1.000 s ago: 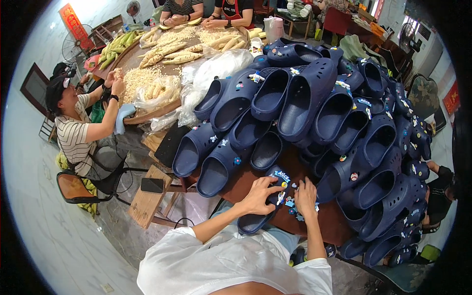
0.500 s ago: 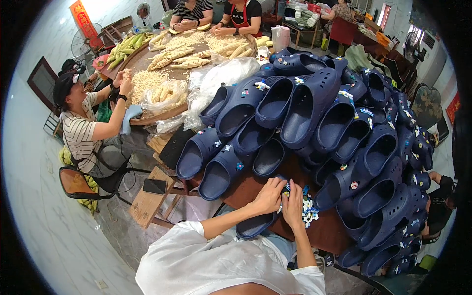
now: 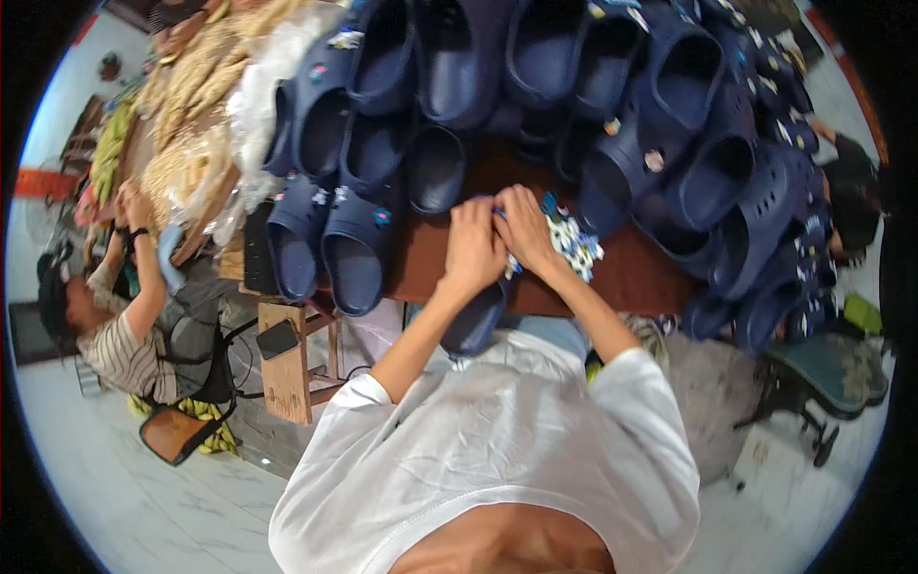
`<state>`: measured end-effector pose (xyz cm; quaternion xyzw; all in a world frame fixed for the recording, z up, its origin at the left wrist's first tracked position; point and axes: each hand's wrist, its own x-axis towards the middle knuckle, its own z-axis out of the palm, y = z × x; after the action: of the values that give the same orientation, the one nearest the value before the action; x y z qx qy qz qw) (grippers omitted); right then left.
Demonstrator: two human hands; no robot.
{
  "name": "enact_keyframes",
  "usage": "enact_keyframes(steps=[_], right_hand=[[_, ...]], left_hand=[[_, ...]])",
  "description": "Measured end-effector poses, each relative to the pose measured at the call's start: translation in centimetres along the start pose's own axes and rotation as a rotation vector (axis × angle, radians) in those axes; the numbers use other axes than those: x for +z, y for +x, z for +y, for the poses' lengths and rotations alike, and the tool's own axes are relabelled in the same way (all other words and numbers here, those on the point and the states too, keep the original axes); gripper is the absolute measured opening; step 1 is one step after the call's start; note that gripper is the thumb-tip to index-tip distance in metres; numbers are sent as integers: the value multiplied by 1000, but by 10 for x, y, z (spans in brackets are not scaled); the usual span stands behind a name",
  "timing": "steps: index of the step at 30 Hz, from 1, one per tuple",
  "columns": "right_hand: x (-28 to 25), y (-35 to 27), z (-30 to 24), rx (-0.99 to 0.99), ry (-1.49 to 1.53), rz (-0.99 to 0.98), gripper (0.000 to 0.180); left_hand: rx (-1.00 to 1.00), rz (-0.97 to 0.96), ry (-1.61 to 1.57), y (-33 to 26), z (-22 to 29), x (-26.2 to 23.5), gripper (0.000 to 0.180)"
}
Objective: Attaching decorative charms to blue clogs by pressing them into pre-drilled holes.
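Observation:
A navy blue clog (image 3: 475,320) lies at the front edge of the brown table (image 3: 421,260), its open heel end toward me. Over its toe end, my left hand (image 3: 475,244) is closed round the side of the shoe. My right hand (image 3: 524,230) presses against the toe from the other side, its fingertips meeting the left ones. Between the hands a small bit of white and yellow shows on the shoe; the fingers hide the rest. Just right of my right hand lies a pile of small colourful shoe charms (image 3: 576,249).
Navy clogs (image 3: 669,86) with charms are heaped at the back and right. Two more clogs (image 3: 356,258) stand at left. A phone (image 3: 277,338) rests on a wooden stool (image 3: 284,383). Farther left, a person in a striped shirt (image 3: 124,335) sits by corn on a round tray (image 3: 206,206).
The view has tilted down, so the table and clogs sit higher in the picture. Both hands stay together at the toe of the same clog, with small shifts of the fingers.

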<state>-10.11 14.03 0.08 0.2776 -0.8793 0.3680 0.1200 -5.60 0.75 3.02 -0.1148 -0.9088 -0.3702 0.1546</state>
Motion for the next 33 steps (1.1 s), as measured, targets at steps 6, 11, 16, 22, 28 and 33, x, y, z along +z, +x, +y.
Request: enact_keyframes(steps=[6,11,16,22,28,33], right_hand=[[-4,-6,3,-70,25,27,27],[-28,-16,5,23,-85,47,22],[-60,-46,12,189,-368,-70,21],[-40,-50,-9,-17,-71,-56,38],[-17,-53,-8,-29,-93,-18,32],[-13,-31,4,57,53,-49,19]], left_hand=[[6,-28,17,-2,0,6,42],[-93,-67,-5,-10,6,2,44],[-69,-64,67,-8,10,-1,40],[-50,-74,82,-4,8,0,35],[-53,-72,94,-5,7,-2,32],[-86,-104,105,-5,4,1,27]])
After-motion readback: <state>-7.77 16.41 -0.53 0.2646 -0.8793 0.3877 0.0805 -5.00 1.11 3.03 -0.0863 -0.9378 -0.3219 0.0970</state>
